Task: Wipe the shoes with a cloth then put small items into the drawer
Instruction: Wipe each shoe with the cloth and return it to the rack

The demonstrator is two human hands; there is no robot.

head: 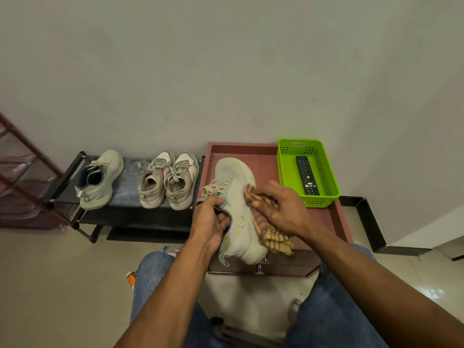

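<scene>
A pale grey sneaker (236,192) lies on top of the reddish-brown drawer cabinet (266,156), toe pointing to the wall. My left hand (209,219) grips its collar at the heel opening. My right hand (281,207) holds a red-and-yellow checked cloth (273,241) against the shoe's right side. Its matching sneaker (100,179) and a pair of beige sneakers (168,180) stand on the low black shoe rack (130,214) to the left. The cabinet's drawer front with a metal handle (261,268) is shut below the shoe.
A green plastic basket (283,162) holding a black remote control (307,175) sits on the cabinet's right back corner. A dark red shelf frame (27,172) stands at far left. A small orange bottle (130,278) lies on the floor by my left knee. My jeans-clad legs fill the foreground.
</scene>
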